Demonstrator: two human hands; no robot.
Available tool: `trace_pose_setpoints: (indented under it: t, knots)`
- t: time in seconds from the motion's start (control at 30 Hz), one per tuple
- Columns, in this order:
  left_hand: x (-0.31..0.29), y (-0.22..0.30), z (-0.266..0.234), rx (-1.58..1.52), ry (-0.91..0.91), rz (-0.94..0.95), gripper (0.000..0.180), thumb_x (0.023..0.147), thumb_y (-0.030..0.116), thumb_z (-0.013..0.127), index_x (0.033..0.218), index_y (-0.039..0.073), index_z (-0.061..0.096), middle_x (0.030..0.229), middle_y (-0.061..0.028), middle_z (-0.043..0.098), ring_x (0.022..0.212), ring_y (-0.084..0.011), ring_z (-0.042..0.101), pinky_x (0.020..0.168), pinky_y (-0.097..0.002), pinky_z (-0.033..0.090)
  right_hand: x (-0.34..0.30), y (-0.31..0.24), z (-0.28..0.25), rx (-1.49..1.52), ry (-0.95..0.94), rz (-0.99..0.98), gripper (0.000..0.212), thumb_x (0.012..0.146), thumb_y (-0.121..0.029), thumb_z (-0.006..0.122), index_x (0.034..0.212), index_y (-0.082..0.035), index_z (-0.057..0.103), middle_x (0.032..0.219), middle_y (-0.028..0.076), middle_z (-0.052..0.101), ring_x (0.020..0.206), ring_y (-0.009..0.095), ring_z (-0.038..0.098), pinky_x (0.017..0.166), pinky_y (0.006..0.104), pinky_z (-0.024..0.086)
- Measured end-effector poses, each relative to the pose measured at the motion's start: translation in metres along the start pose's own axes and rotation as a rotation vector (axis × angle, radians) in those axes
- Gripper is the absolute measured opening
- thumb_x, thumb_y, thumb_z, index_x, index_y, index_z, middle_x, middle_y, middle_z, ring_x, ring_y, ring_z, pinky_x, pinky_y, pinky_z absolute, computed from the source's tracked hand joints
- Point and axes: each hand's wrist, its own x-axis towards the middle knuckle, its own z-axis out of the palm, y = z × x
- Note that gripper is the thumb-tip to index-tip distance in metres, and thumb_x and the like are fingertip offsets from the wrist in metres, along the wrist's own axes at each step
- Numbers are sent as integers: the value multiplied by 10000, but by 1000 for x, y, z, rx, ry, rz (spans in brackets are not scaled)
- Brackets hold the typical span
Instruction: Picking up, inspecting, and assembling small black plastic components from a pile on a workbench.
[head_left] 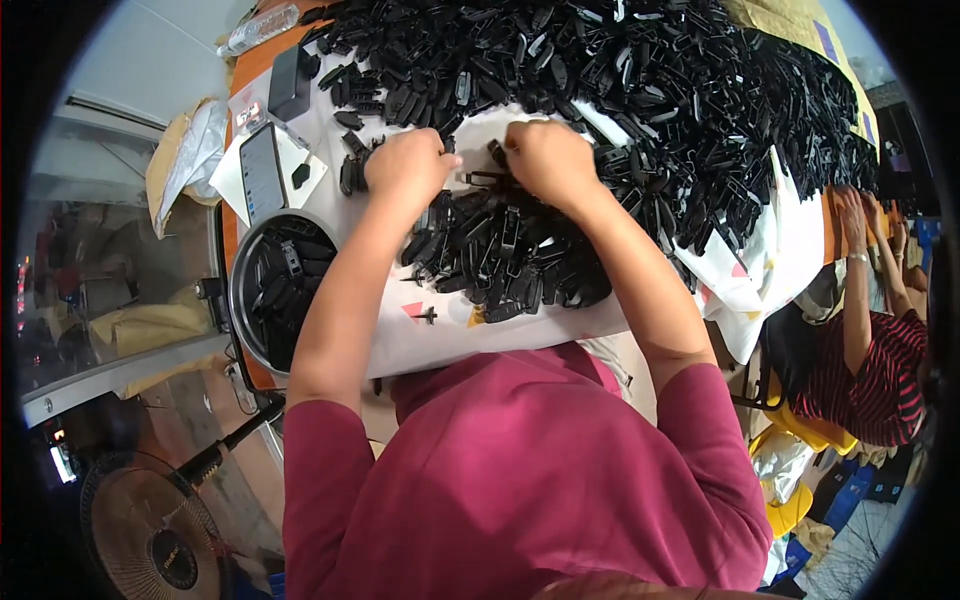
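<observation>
My left hand (408, 168) is closed, its thumb pointing right toward the other hand; whatever its fingers hold is hidden. Across a small gap, my right hand (552, 163) is closed on a small black plastic part (497, 153) that shows at its fingertips. Both hands are over the white sheet (360, 345) on the table, between two heaps of similar parts. The near heap of black clip-like parts (510, 245) lies between my forearms. Beyond my hands spreads a much larger heap of black parts (640, 80).
At the left stand a round metal bowl (236, 305) with black parts inside, a phone (262, 175) and a black box (290, 84). A plastic bottle (258, 30) lies at the far left. A fan (155, 530) stands below left. Another person's arm (856, 270) reaches in at the right.
</observation>
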Motion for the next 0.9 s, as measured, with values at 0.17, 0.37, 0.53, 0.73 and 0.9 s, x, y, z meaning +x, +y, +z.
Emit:
trace_pose_setpoints:
  t: [0.17,0.37,0.53,0.73,0.9]
  knots:
    - [12,6,11,109,44,-15,197,727,164,602,871,30,617,845,-170,630,880,-306,603,720,-386,491,-5,13,-8,51,68,17,171,740,-201,565,805,-66,647,802,116,631,801,287,593,690,377,474]
    - [-3,6,5,-19,71,-71,290,661,245,650,891,69,629,883,-149,628,870,-307,595,752,-383,470,0,-9,13,-106,82,-69,206,664,-251,671,785,-85,658,810,92,603,800,274,569,684,353,476]
    - [-8,-12,-3,-341,259,31,216,694,271,645,791,77,645,767,-118,629,710,-292,593,651,-361,460,5,-16,14,-159,-73,-206,157,686,-158,585,771,-61,673,922,128,592,902,287,551,722,344,487]
    - [-26,-7,4,-1014,268,80,293,713,69,683,979,20,569,817,-23,575,728,-82,525,626,-203,415,5,-6,11,9,44,-225,141,676,-208,617,728,-86,664,861,80,581,830,268,531,688,351,470]
    - [-34,-1,-1,-1434,206,-40,334,738,16,657,1054,-5,552,829,-27,582,686,-81,520,634,-197,425,0,-16,24,-170,-68,-214,166,655,-239,655,764,-113,660,873,61,585,878,251,527,740,367,444]
